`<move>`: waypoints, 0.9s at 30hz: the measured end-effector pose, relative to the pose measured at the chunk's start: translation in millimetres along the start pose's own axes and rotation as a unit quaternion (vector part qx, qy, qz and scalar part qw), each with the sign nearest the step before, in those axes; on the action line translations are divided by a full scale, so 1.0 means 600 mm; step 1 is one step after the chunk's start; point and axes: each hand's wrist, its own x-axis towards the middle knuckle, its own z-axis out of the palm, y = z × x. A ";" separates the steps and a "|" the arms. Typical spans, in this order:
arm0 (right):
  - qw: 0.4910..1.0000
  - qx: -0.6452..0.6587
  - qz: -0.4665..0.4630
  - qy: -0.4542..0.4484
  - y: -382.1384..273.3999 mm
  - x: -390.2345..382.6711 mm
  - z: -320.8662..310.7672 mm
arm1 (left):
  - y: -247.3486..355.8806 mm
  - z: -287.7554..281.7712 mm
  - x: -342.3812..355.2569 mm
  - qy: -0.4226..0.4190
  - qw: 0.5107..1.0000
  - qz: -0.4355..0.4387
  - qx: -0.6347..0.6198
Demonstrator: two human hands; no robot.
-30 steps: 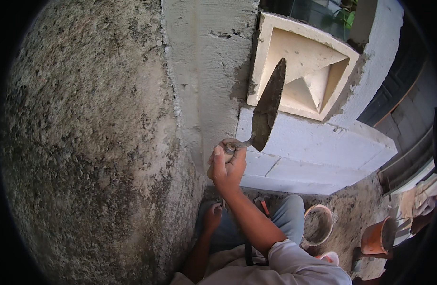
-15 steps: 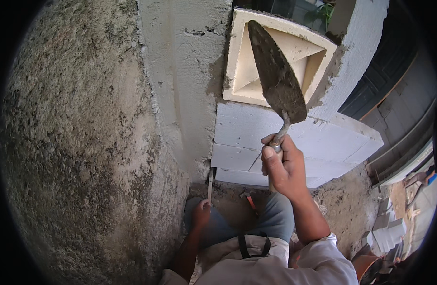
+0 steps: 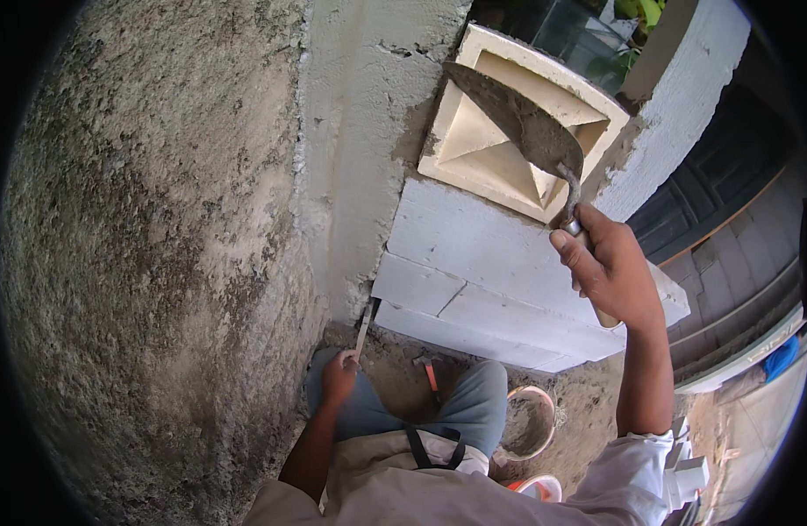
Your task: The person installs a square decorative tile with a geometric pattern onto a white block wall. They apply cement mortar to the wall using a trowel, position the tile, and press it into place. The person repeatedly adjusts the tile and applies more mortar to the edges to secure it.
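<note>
My right hand (image 3: 610, 267) is closed round the handle of a pointed brick trowel (image 3: 531, 127). The mortar-smeared blade crosses in front of a cream ventilation block (image 3: 460, 158), its tip toward the block's left edge; I cannot tell whether they touch. White lightweight blocks (image 3: 500, 254) form the low wall under it. Down at the left, my left hand (image 3: 339, 379) grips a thin pale strip (image 3: 365, 329), whose far end reaches the gap between the plastered column (image 3: 355, 167) and the lowest white blocks.
A rough, stained wall (image 3: 158, 245) rises close on my left. Between my knees, a hammer with an orange handle (image 3: 432, 377) lies on the ground. Right of my leg stands a bucket (image 3: 551, 425), with another container (image 3: 544, 487) nearer. White block pieces (image 3: 686, 478) lie at the lower right.
My right hand has moved right, and the trowel blade has swung from steep to a flatter slant, tip leftward. The view has shifted, bringing the bucket into sight. The left hand still holds the strip.
</note>
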 end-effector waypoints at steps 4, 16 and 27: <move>0.997 -0.057 -0.016 -0.044 0.022 -0.018 0.039 | 0.008 -0.005 -0.001 -0.013 1.000 -0.004 -0.006; 1.000 -0.004 -0.006 -0.003 0.002 -0.023 0.048 | -0.011 0.005 0.014 -0.025 1.000 -0.007 0.004; 1.000 -0.002 -0.010 -0.020 0.006 -0.030 0.067 | 0.034 -0.014 0.000 -0.039 0.999 -0.032 0.019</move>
